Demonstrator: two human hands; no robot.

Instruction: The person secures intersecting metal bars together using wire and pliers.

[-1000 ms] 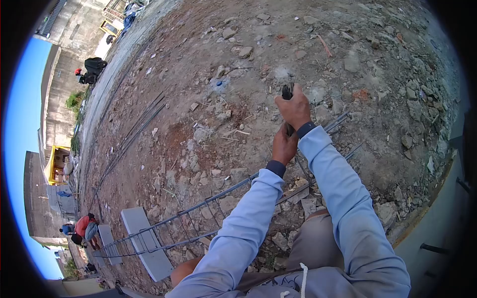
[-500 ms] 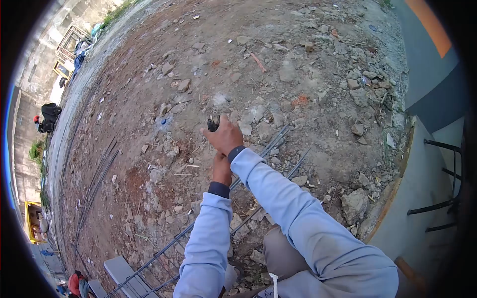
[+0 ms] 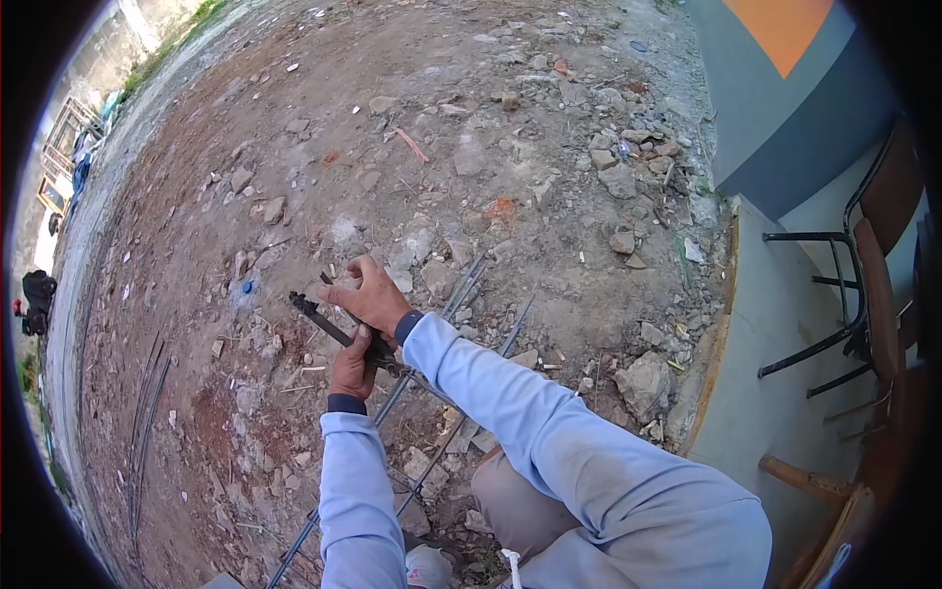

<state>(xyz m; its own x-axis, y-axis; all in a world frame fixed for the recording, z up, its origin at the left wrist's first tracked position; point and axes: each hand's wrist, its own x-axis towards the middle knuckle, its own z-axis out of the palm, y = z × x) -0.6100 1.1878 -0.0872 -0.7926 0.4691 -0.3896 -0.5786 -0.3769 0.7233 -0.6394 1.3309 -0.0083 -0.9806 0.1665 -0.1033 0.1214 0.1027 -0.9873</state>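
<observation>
My left hand (image 3: 353, 371) is closed around the lower part of a dark metal tool (image 3: 322, 319), whose narrow end points up and to the left. Just above and to the right, my right hand (image 3: 368, 297) has its thumb and fingers bent together at a thin dark piece beside the tool. What exactly those fingertips hold is hard to make out. Beneath my forearms runs a long frame of steel bars (image 3: 392, 401), lying over the rubble from upper right to lower left.
Broken stones, one a large chunk (image 3: 643, 386), cover the dirt. Loose rods (image 3: 147, 432) lie at the left. On the right are a raised floor edge (image 3: 724, 324), a chair (image 3: 876, 294), a wooden piece (image 3: 807, 478) and a painted wall (image 3: 785, 108).
The view has swung right, bringing the chair and wall in. My hands, earlier close together at the tool, are now slightly apart, and more of the tool shows.
</observation>
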